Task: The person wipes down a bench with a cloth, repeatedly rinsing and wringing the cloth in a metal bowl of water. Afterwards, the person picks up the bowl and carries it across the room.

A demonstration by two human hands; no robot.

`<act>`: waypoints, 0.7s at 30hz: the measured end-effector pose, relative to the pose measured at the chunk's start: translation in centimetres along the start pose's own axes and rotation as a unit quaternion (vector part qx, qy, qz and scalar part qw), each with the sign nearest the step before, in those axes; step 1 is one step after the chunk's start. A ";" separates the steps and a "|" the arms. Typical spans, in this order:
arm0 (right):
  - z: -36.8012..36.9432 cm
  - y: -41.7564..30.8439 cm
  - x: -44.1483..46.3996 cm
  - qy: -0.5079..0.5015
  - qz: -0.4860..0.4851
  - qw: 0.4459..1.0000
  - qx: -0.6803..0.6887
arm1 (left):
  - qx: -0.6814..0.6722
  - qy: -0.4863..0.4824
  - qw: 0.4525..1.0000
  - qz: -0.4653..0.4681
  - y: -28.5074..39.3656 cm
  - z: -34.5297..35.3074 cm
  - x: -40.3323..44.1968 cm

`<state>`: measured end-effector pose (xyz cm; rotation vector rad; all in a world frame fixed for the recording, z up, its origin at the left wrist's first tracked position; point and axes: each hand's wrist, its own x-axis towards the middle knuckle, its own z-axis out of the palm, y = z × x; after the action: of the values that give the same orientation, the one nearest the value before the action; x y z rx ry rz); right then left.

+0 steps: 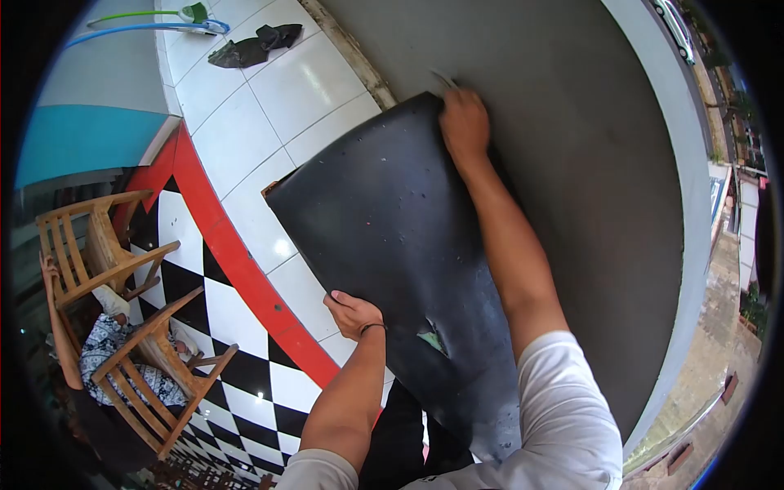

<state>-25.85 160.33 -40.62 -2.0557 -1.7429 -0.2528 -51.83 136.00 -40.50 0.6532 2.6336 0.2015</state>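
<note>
A long black panel (367,212) with a smooth, leather-like cover lies in front of me. It has small specks, and a tear (434,336) near its lower part shows something greenish. Brown material shows at its far left corner. My left hand (356,314) is closed on the panel's left edge, with the fingers curling under it. At the far right corner, my right hand (465,122) is closed around a thin, grey, blade-like tool (443,79). Its tip points up and left; its exact kind is unclear, and the hand hides the rest.
A grey wall (596,188) rises along the right. White floor tiles (245,122) carry a dark cloth (255,46) and blue and green hoses (147,27). At left, a person (122,351) is beside wooden chairs (155,359) on black-and-white checkered flooring.
</note>
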 end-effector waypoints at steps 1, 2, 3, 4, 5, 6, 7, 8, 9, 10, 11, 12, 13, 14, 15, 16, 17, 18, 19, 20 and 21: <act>1.0 -0.4 1.7 -0.011 0.002 1.000 0.006 | 0.014 0.000 1.000 -0.005 -0.2 -0.1 0.0; 1.4 -1.1 2.8 -0.031 0.005 0.999 -0.008 | 0.026 -0.002 1.000 -0.007 0.0 -0.2 0.0; 1.4 -1.3 3.4 -0.048 0.008 0.999 -0.023 | 0.035 -0.005 0.999 -0.007 0.3 -0.2 -0.1; 0.7 -0.9 2.6 -0.032 0.022 0.999 -0.025 | 0.032 -0.004 0.999 -0.007 0.4 -0.3 -0.3; -0.3 -0.7 1.1 -0.015 0.034 0.999 -0.027 | 0.026 -0.003 1.000 -0.007 0.7 -0.4 -0.4; -1.4 -0.9 -0.5 0.002 0.042 0.999 -0.028 | 0.019 0.000 1.000 -0.010 0.8 -0.5 -0.4; -2.5 0.0 -3.0 -0.015 0.036 0.999 -0.032 | 0.020 0.000 1.000 -0.011 0.7 -0.3 -0.3; -4.1 1.4 -6.2 -0.036 0.026 0.998 -0.035 | 0.018 0.002 1.000 -0.006 0.7 -0.5 -0.4; -6.4 2.2 -9.1 -0.053 0.029 0.998 -0.032 | 0.017 0.003 1.000 -0.004 1.0 -0.6 -0.6; -9.1 2.8 -11.8 -0.082 0.026 0.995 -0.057 | 0.016 0.005 1.000 -0.001 1.1 -0.7 -0.8; -10.8 4.0 -15.4 -0.093 0.035 0.993 -0.058 | 0.017 0.002 1.000 -0.006 1.0 -0.8 -0.9; -12.7 5.1 -18.8 -0.119 0.024 0.988 -0.094 | 0.017 0.000 1.000 -0.010 1.1 -0.8 -1.0; -14.9 5.9 -22.1 -0.131 0.053 0.985 -0.096 | 0.014 -0.001 1.000 -0.012 1.3 -0.8 -0.9; -16.8 6.7 -25.0 -0.142 0.081 0.982 -0.099 | 0.017 0.000 1.000 -0.009 1.2 -0.7 -0.7; -18.0 7.7 -27.8 -0.138 0.096 0.979 -0.117 | 0.020 0.001 1.000 -0.006 1.0 -0.5 -0.6; -19.1 7.7 -28.6 -0.136 0.112 0.975 -0.134 | 0.024 0.002 1.000 -0.004 0.8 -0.5 -0.6; -19.1 7.7 -29.0 -0.123 0.137 0.975 -0.126 | 0.024 0.002 1.000 -0.004 0.7 -0.6 -0.6; -18.6 7.6 -29.2 -0.109 0.161 0.974 -0.117 | 0.024 0.002 1.000 -0.004 0.7 -0.7 -0.6; -18.0 7.1 -28.4 -0.094 0.181 0.973 -0.107 | 0.021 0.003 1.000 -0.006 0.8 -0.6 -0.6; -16.7 6.5 -27.0 -0.050 0.169 0.981 -0.083 | 0.021 0.005 1.000 -0.003 0.9 -0.5 -0.6; -14.9 5.4 -24.9 -0.007 0.156 0.986 -0.055 | 0.023 0.008 1.000 0.000 0.7 -0.3 -0.5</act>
<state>-23.36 130.98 -38.58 -2.3783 -1.4135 -0.2411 -51.24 136.37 -39.83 0.6693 2.6607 0.1484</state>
